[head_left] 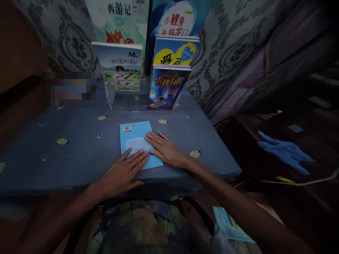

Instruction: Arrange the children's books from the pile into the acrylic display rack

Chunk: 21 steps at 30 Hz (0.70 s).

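Observation:
A light-blue book (137, 131) lies flat on the table, back cover up, with a barcode near its far left corner and a pale block of print in the middle. My left hand (127, 171) rests on its near left part, fingers stretched out and palm down. Flat across the book's right side lies my right hand (168, 150), its fingers extended and slightly spread. Neither hand grips anything. Parts of the cover are hidden beneath both hands.
Behind the book, a clear stand (110, 100) holds several upright books, including a dark-blue one (168, 88) and one with a guitar player (123, 68). The grey cloth (79, 155) has pineapple prints. Right of the table lie a blue glove (287, 150) and, lower, a light-blue booklet (230, 225).

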Tool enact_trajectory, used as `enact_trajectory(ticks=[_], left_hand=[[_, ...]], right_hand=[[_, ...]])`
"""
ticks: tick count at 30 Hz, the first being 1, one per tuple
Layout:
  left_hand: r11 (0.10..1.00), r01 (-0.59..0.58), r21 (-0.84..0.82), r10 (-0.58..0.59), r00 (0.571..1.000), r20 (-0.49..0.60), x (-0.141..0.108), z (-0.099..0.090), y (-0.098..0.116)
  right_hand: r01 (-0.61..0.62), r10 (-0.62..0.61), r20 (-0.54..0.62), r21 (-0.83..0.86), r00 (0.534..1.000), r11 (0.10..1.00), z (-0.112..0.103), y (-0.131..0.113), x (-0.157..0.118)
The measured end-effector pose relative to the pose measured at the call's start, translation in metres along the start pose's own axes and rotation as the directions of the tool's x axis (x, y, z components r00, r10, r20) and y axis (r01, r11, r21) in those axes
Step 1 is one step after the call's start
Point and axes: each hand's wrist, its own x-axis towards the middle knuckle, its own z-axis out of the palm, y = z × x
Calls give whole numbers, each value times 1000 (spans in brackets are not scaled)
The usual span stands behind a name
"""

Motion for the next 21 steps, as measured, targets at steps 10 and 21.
enact_trajectory(ticks=[10,21], left_hand=[[993,119,-18,-120,991,-58,-27,-4,0],[999,-20,-37,16,993,-118,-69,-7,14]], right_hand=[[37,-38,-7,-20,999,999,2,-25,-47],[46,-52,-252,-28,966,999,31,-73,-84]])
